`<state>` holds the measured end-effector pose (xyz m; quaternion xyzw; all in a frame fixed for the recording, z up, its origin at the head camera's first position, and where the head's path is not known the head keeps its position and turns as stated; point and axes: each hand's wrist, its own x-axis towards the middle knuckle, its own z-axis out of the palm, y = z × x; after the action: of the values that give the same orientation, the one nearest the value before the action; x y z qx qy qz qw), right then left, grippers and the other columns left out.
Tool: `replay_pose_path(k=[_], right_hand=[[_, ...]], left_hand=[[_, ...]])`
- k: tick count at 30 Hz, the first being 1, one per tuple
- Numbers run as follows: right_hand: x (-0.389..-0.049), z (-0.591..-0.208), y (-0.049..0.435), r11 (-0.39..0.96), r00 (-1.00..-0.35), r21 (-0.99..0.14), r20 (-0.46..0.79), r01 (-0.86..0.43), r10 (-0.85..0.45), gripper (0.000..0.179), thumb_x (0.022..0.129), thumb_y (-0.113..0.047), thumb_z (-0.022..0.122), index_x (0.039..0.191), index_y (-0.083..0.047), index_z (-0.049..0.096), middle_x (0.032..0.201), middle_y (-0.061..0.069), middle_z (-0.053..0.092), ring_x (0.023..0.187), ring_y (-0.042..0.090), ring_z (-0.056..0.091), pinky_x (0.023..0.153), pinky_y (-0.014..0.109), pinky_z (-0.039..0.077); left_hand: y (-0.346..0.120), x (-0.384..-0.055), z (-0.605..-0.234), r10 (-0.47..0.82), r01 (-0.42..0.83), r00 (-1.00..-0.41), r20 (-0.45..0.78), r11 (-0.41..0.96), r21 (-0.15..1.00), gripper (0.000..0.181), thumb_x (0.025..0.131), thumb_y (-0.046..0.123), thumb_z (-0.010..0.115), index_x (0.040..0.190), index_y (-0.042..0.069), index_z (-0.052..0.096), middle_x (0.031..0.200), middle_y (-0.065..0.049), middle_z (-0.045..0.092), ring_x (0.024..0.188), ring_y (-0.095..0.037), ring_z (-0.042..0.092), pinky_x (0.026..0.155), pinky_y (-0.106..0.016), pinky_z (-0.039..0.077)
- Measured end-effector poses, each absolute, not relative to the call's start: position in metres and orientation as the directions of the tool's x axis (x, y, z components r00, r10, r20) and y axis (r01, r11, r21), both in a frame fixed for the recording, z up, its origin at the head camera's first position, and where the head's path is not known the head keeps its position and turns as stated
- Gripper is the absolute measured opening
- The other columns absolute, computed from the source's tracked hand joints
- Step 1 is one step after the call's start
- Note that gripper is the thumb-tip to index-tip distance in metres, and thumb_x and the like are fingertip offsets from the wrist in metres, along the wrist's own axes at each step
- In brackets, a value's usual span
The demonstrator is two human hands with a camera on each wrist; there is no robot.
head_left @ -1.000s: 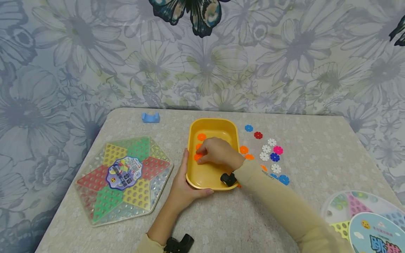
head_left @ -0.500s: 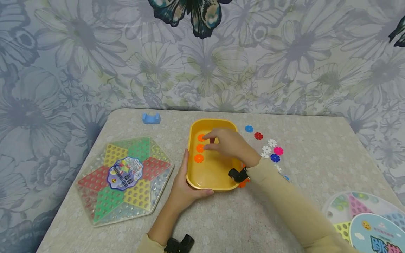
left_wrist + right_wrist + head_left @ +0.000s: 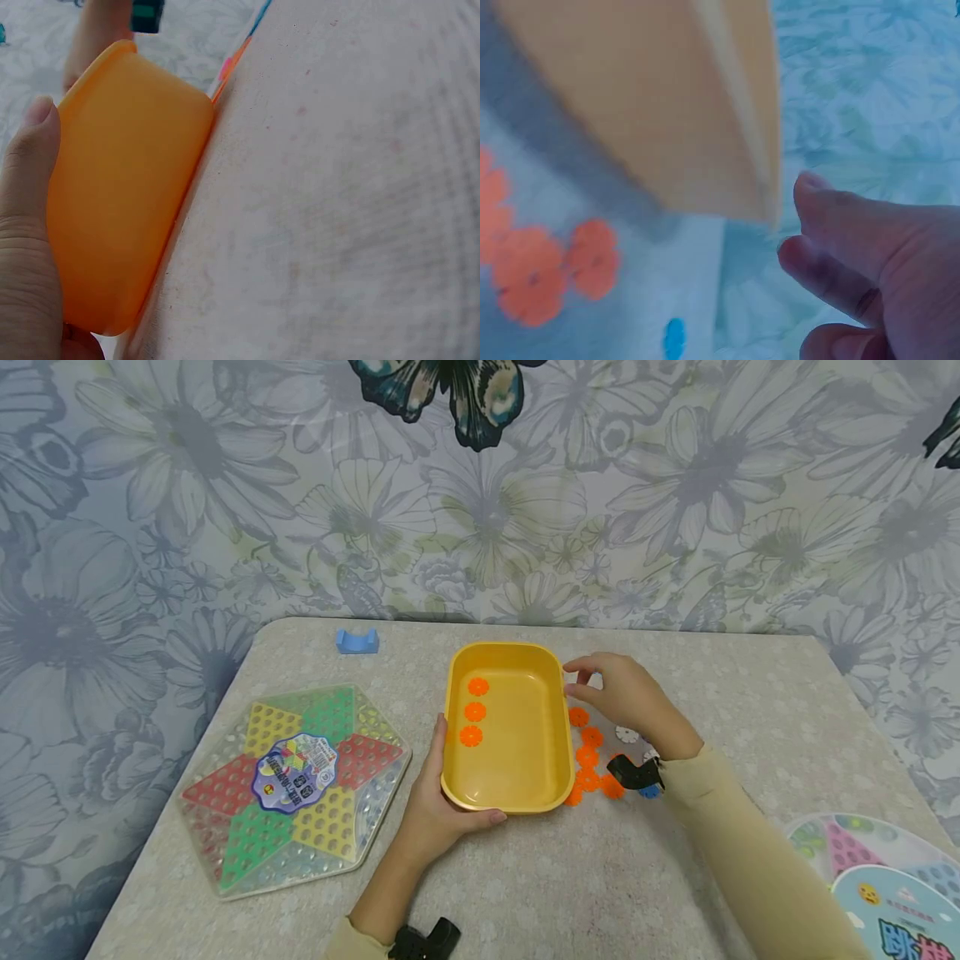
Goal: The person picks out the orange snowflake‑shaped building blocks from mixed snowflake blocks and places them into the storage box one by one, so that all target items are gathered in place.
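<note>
A yellow plastic tray [image 3: 525, 760] lies on the table, with a column of three orange flower-shaped discs [image 3: 475, 712] along its left side. My left hand [image 3: 437, 810] holds the tray at its near left corner, fingers along the left wall and thumb across the near wall. In the left wrist view the thumb [image 3: 30, 172] lies against the tray. My right hand [image 3: 626, 693] is just past the tray's right rim, above the loose discs, with nothing between its fingers. In the right wrist view its thumb and index finger stand slightly apart.
Right of the tray lie several orange discs [image 3: 588, 756], with white discs [image 3: 626, 735] and a blue disc [image 3: 649, 792] partly behind the right hand. A hexagonal game board [image 3: 296, 785] lies left, a round board [image 3: 892, 893] at right. A blue plastic piece [image 3: 357, 642] sits at the back.
My right hand has let go of an orange disc in the tray, lifted away and moved right, out over the rim. The left hand stays on the tray.
</note>
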<state>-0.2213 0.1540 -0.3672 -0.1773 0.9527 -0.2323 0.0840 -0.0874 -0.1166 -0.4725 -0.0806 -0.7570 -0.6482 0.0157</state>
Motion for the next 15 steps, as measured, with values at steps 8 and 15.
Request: replay_pose_path(k=[8,15], right_hand=[[-0.217,-0.402,0.171,0.873,-0.918,-0.423,-0.19,-0.243,-0.348,0.042,0.093,-0.031,0.07,0.13,-0.012,0.066,0.106,0.005,0.068,0.088,0.022,0.06,0.078,0.038,0.051],[-0.215,-0.417,0.174,0.87,-0.912,-0.441,-0.223,-0.219,-0.343,0.043,0.087,-0.032,0.077,0.124,-0.01,0.071,0.109,0.004,0.067,0.093,0.021,0.061,0.083,0.039,0.054]], left_hand=[[-0.117,-0.087,-0.473,0.097,0.152,-0.986,0.138,0.162,0.975,0.139,0.06,0.024,0.097,0.159,0.039,0.0,0.167,0.004,0.016,0.152,-0.019,0.023,0.116,-0.012,0.022],[-0.117,-0.087,-0.473,0.1,0.146,-0.986,0.132,0.152,0.978,0.139,0.06,0.024,0.097,0.158,0.039,0.0,0.166,0.006,0.017,0.152,-0.017,0.024,0.114,-0.009,0.022]])
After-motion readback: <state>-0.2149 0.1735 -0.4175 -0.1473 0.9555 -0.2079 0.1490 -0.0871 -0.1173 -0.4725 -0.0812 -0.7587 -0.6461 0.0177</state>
